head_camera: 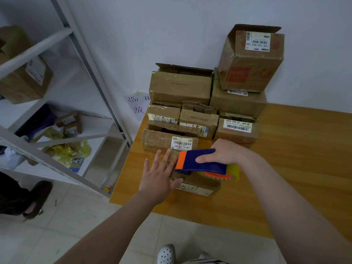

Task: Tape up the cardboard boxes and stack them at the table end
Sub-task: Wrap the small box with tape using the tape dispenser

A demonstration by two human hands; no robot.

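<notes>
Your left hand [159,180] is lying flat with fingers spread, pressing down on the small cardboard box [205,183] near the bench's [295,159] front left corner. Your right hand [224,152] is gripping the blue-and-orange tape dispenser [198,161], holding it over that box's top, orange end just beside your left fingers. The yellowish tape roll [233,171] is sitting at its rear. Other boxes [181,88] are sitting piled at the far bench end against the wall [171,25], several with their flaps open.
</notes>
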